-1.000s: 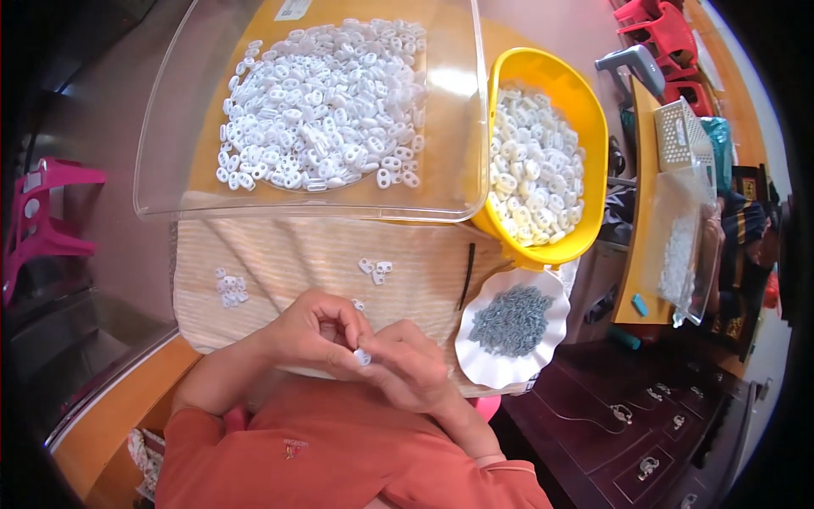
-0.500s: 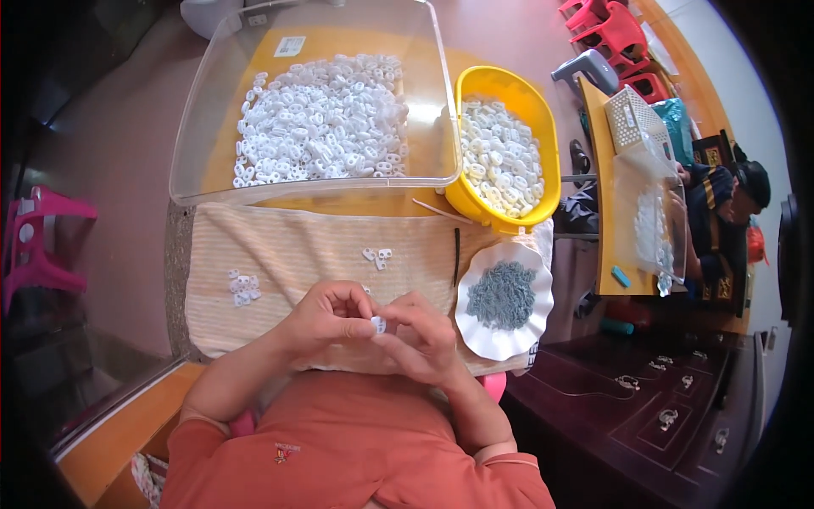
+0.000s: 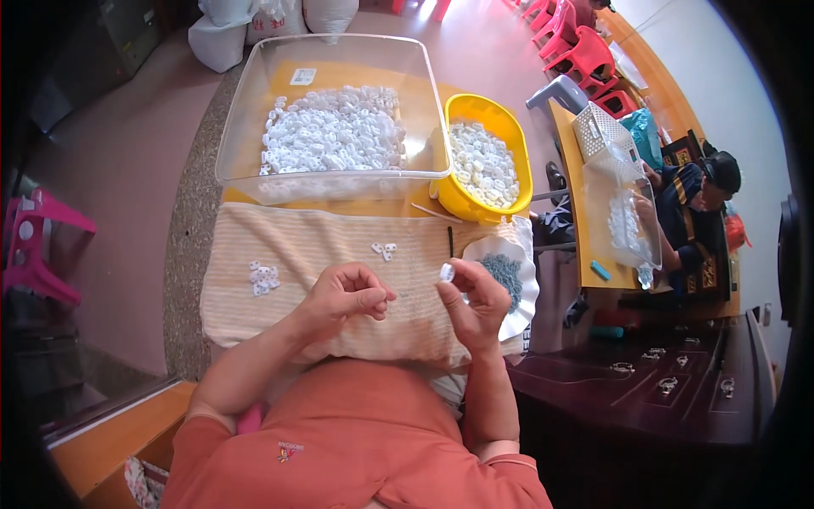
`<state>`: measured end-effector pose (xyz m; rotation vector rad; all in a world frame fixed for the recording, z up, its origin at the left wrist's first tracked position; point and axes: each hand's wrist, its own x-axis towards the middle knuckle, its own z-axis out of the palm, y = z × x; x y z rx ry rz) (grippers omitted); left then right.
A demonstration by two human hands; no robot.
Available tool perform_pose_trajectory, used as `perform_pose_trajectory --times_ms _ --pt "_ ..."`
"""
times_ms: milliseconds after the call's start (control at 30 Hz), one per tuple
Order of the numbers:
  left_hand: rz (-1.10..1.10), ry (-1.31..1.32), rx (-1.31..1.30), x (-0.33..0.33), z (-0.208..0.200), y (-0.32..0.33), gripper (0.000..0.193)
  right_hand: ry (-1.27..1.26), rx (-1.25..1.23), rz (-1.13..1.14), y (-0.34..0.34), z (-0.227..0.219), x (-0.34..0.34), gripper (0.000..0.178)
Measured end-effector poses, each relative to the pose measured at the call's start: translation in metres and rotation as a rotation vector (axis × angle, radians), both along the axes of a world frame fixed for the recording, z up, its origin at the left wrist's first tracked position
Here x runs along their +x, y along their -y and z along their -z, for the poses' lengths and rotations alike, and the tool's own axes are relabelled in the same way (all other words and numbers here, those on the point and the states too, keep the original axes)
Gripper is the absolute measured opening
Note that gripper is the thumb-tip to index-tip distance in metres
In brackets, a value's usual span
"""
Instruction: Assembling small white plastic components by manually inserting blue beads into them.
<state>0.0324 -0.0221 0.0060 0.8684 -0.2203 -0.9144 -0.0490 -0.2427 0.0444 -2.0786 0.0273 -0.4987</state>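
Observation:
My right hand (image 3: 476, 304) is raised beside the scalloped white dish, pinching a small white oval plastic piece (image 3: 447, 272) between thumb and fingers. Over the striped towel (image 3: 297, 233), my left hand (image 3: 349, 291) has its fingers curled against the thumb; whatever they may hold is too small to make out. A little group of white two-holed pieces (image 3: 384, 251) lies just beyond my left hand. Another small pile of white pieces (image 3: 264, 278) rests farther left on the towel. The white dish (image 3: 527, 293), partly behind my right hand, contains many tiny grey-blue parts (image 3: 504, 276).
A clear plastic bin (image 3: 339, 176) full of white pieces stands at the back. Beside it is a yellow tub (image 3: 523, 144) with more pieces. A thin black stick (image 3: 451, 241) lies near the dish. At right, a co-worker (image 3: 691, 204) sits at another table.
My hands have come apart; the right moved right and up with the white piece, while the left stays over the towel. The whole view has shifted a little.

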Motion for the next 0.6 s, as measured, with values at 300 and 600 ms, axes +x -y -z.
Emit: perform_pose_trajectory --times_ms 300,600 --pt "-0.088 0.066 0.008 0.000 -0.001 0.000 0.010 0.102 -0.235 0.156 0.028 -0.004 -0.001 0.027" --pt "-0.138 0.138 0.027 0.002 -0.002 0.000 0.009 0.059 -0.129 0.307 0.046 -0.005 0.011 0.028"
